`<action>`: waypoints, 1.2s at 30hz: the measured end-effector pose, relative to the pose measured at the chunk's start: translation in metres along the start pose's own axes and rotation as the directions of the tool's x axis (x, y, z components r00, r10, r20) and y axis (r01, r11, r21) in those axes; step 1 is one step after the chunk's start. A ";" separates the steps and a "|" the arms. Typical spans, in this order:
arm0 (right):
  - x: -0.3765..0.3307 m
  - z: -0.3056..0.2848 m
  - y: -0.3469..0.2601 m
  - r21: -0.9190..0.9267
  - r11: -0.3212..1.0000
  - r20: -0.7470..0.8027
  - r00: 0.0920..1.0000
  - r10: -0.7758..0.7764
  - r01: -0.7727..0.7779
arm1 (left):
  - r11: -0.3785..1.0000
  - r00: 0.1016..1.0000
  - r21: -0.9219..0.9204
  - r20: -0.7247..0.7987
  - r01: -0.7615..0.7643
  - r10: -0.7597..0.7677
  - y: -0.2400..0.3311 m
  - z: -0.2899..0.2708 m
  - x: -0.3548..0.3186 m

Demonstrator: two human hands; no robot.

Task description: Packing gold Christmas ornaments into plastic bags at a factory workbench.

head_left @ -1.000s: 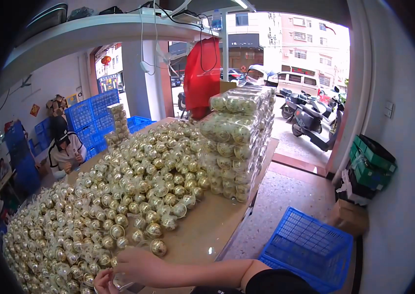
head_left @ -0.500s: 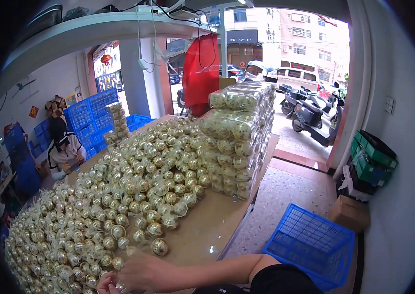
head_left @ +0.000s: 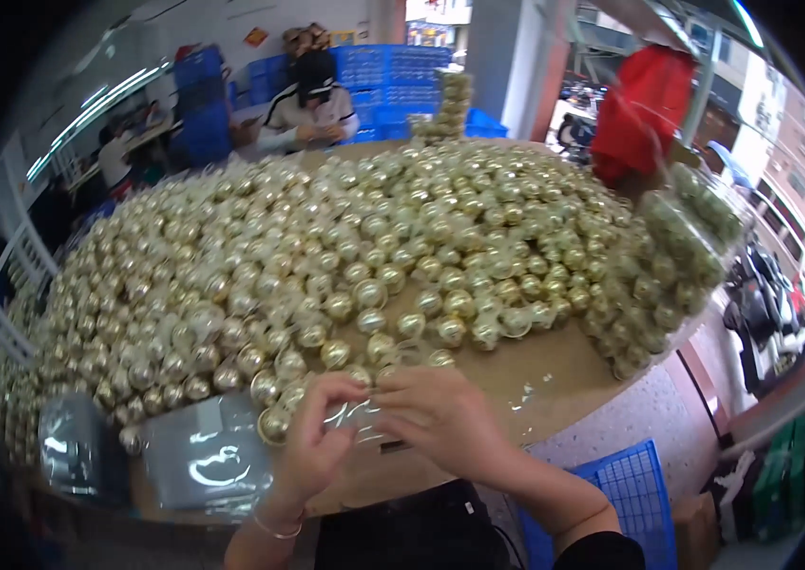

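At the table's near edge, my left hand (head_left: 322, 432) and my right hand (head_left: 445, 418) are close together with fingers bent toward each other. Between them shows a shiny piece of clear plastic (head_left: 353, 414), apparently a bag, pinched by the fingers of both hands; its far part is hard to make out. Just beyond my fingertips begins a wide heap of shiny gold balls (head_left: 336, 355), many in clear wrapping. Left of my left hand lies a pile of flat clear plastic bags (head_left: 208, 456), with another shiny pile (head_left: 82, 446) farther left.
Stacked clear packs of gold balls (head_left: 654, 275) stand at the table's right end. A blue crate (head_left: 631, 494) sits on the floor at right. Across the table a person (head_left: 312, 104) sits before blue crates (head_left: 393, 76). A red cloth (head_left: 640, 109) hangs at the back right.
The view has swung left, bringing both hands and the piles of clear bags into sight. My right hand now appears in front of me, facing my left with clear plastic between.
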State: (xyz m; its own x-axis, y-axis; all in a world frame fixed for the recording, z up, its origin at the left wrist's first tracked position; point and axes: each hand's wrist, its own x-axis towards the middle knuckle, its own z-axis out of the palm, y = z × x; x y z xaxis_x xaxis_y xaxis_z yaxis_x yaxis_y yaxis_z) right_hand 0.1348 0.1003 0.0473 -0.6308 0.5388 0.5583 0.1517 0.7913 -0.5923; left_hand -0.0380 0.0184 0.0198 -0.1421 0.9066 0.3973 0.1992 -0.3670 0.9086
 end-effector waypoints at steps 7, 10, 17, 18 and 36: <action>0.015 0.005 -0.015 0.080 0.980 0.136 0.976 0.171 -0.183 | 0.994 0.999 0.106 -0.037 0.015 -0.011 -0.005 -0.010 -0.013; 0.006 0.010 -0.019 0.029 0.985 0.062 0.984 0.169 -0.171 | 0.985 0.999 0.168 -0.029 -0.038 0.043 -0.004 -0.007 -0.015; 0.006 -0.005 -0.013 -0.016 0.980 0.168 0.966 0.199 -0.199 | 0.995 0.998 0.075 -0.005 -0.069 0.070 -0.015 -0.009 -0.014; 0.004 -0.012 -0.007 -0.046 0.997 0.211 0.975 0.063 -0.055 | 0.994 0.997 0.077 0.022 -0.075 0.073 -0.016 -0.010 -0.011; -0.049 -0.017 0.015 0.377 0.865 0.399 0.901 0.171 -0.332 | 0.977 0.975 -0.185 -0.215 -0.103 0.062 0.015 0.026 -0.046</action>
State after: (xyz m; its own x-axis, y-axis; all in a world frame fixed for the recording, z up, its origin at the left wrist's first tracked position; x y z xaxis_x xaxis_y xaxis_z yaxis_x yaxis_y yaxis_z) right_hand 0.1811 0.0906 0.0209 -0.8458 0.5058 0.1698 0.0532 0.3966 -0.9165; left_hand -0.0034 -0.0238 0.0116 -0.3343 0.8164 0.4709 0.0301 -0.4902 0.8711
